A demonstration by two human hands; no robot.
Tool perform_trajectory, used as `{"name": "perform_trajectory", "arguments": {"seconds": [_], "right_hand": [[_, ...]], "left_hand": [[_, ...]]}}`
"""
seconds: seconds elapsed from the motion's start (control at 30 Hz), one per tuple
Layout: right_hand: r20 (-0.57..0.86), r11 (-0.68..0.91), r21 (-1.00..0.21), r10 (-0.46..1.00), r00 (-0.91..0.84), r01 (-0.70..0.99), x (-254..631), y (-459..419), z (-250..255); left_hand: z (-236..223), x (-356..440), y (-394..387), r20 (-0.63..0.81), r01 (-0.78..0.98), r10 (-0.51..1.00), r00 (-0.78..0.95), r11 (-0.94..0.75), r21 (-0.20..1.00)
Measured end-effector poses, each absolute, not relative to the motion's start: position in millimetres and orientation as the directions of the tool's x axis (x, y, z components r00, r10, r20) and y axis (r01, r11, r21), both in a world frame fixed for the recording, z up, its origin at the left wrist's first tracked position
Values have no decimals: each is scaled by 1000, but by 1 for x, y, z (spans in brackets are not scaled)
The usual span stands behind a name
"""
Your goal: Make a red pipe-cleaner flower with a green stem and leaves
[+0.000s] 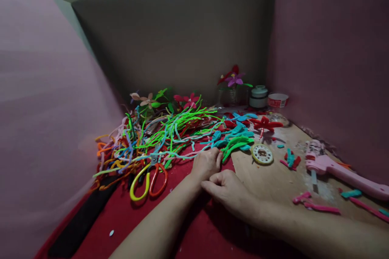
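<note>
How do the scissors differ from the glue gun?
The scissors have one yellow loop and one red; the glue gun's handle is pink. The scissors rest on red cloth, left of both hands; the glue gun lies on the board, right of them. Neither the left hand nor the right hand touches either.

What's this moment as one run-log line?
left hand: by bright-green fuzzy leaf shapes, grip unclear | right hand: curled beside left hand, grip unclear | yellow-and-red loop-handled scissors: lying on red surface
</note>
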State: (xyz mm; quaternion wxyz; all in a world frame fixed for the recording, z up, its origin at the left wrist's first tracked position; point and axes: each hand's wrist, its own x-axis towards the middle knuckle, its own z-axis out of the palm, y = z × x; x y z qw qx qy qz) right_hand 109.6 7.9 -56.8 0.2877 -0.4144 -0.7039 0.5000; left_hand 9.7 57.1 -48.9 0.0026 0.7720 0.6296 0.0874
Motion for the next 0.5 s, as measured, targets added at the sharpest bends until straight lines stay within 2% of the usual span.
{"name": "perform_trajectory", "arguments": {"seconds": [0.17,0.3,0.5], "right_hand": [[-131,17,-962,850,-510,274,107,16,-60],[-82,46,-974,839,-539,220,110,13,-62],[-49,106,-966,821,-570,235,115,6,-61]], "left_hand": [[-51,8,59,124,971,975,184,-200,134],[-51,9,57,131,969,977,167,-188,161],[-48,10,53,130,962,979,155,-180,206]]}}
